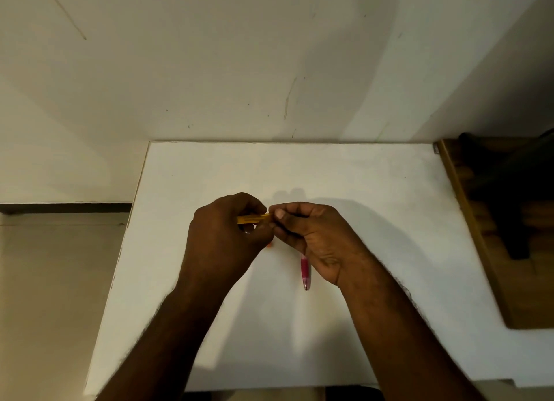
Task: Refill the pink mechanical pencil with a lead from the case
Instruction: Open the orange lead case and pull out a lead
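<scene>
My left hand [223, 229] is closed around a slim yellow lead case [253, 218], held level above the white table [374, 190]. My right hand [311, 235] meets it from the right, thumb and fingers pinched at the case's right end; what sits between those fingertips is hidden. The pink mechanical pencil [305, 273] lies on the table under my right palm, tip pointing toward me, its upper half covered by the hand. A small orange bit [269, 244] shows on the table just under my left hand.
The table's back edge meets a pale wall. Its left edge drops to a tan floor [54, 295]. At the right, a wooden board [479, 235] with a dark object [515, 205] on it adjoins the table.
</scene>
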{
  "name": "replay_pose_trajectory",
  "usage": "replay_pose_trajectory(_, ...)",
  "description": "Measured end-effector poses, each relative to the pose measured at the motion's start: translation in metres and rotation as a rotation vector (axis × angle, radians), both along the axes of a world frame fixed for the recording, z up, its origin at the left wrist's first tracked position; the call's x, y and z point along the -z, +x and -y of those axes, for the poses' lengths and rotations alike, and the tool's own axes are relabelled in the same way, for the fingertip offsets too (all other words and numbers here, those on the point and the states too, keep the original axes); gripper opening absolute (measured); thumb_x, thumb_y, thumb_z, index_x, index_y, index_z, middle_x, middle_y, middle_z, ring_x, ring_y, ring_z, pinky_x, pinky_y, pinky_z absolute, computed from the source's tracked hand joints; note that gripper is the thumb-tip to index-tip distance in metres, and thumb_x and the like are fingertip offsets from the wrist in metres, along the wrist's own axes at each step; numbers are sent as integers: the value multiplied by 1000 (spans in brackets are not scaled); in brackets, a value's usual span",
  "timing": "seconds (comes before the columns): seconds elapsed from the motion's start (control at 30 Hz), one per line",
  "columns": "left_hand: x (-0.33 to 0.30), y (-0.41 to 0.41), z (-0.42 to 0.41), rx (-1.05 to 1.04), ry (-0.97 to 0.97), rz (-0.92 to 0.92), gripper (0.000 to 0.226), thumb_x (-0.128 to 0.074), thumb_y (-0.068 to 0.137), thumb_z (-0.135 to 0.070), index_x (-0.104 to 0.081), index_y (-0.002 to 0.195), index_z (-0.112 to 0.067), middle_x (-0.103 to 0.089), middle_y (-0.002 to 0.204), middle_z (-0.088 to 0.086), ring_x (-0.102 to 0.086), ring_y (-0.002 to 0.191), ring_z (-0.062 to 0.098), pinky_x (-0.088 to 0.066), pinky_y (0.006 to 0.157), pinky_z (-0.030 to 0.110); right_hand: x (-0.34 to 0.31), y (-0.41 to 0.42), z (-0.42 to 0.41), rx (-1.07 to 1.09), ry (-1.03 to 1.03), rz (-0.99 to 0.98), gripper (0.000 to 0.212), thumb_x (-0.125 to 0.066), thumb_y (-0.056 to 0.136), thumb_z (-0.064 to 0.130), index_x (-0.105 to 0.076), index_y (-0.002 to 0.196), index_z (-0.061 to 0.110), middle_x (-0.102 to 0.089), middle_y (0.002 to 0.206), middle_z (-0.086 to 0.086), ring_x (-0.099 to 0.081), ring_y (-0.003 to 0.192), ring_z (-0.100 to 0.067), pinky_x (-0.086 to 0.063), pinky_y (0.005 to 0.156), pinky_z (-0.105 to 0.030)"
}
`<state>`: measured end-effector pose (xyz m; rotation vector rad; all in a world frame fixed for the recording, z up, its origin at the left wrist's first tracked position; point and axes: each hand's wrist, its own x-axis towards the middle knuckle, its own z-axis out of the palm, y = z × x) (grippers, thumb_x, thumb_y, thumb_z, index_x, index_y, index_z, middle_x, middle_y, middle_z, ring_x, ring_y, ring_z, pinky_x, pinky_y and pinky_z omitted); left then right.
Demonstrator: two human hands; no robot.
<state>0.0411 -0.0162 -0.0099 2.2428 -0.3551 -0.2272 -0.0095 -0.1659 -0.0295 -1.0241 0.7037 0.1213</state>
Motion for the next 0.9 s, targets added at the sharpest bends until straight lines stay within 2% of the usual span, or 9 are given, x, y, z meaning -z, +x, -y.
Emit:
replay_pose_trajectory(0.07, 0, 1, -1, 2, 5, -19, 15, -75, 67, -27, -69, 78, -35, -68, 72, -30, -64, 67, -9, -42, 55, 7, -1, 0, 0, -5, -39, 3, 14, -68, 91, -1, -77, 102, 3, -81, 89, -6, -80, 82, -19, -63, 76, -25)
replay_pose_trajectory(0.13, 1, 1, -1, 5, 8, -31, 19, -77, 69, -19, -69, 76, -34, -66, 70, -36, -62, 64, -11, -42, 56, 4, -3, 1, 0, -12, -74, 11, 13, -68, 92, -1, -77, 100, 4, -81, 87, -4, -80, 82, -18, -63, 76, -25)
replay_pose_trajectory(0.3, 2, 3, -1, -14, -6, -36, 22, -77, 70, -12, -71, 74, -32, -67, 68, -29, -62, 63, -1, -44, 55, 9, -9, 3, 4, 19, -72, 30, 13, -65, 97, 11, -76, 101, 7, -81, 93, -7, -80, 86, -24, -64, 75, -27)
replay_pose_trajectory(0.4, 2, 3, -1, -21, -30, -27, 21, -78, 72, -10, -72, 75, -30, -68, 73, -28, -62, 63, -1, -43, 56, 7, -13, 3, 8, 24, -67, 25, 26, -61, 99, 24, -73, 110, 4, -80, 99, -16, -80, 89, -28, -63, 73, -26)
replay_pose_trajectory(0.53, 3, 4, 0, -42, -60, -55, 17, -78, 75, -10, -74, 79, -26, -69, 72, -24, -61, 60, -2, -42, 54, 6, -16, 2, 12, 61, -21, 32, 35, -58, 100, 32, -71, 111, 2, -79, 101, -21, -80, 90, -30, -64, 75, -28)
replay_pose_trajectory(0.67, 2, 4, 0, -60, -95, -73, 17, -78, 76, -11, -74, 79, -27, -70, 71, -23, -62, 59, -2, -41, 52, 5, -18, 1, 14, 91, -24, 28, 27, -60, 100, 24, -71, 113, 3, -79, 102, -21, -79, 90, -31, -64, 75, -27)
replay_pose_trajectory(0.77, 1, 4, 0, -76, -109, -77, 16, -79, 76, -11, -75, 81, -26, -69, 65, -23, -62, 57, -5, -41, 52, 3, -17, 1, 14, 80, -75, 30, 15, -66, 97, 15, -73, 107, 7, -80, 99, -19, -79, 90, -32, -64, 76, -28)
replay_pose_trajectory(0.9, 0, 4, 0, -79, -108, -73, 16, -79, 76, -11, -75, 81, -26, -69, 62, -16, -62, 58, -4, -41, 53, 4, -16, 0, 12, 60, -150, 17, 18, -73, 90, 10, -73, 107, 4, -80, 93, -16, -80, 85, -29, -64, 75, -29)
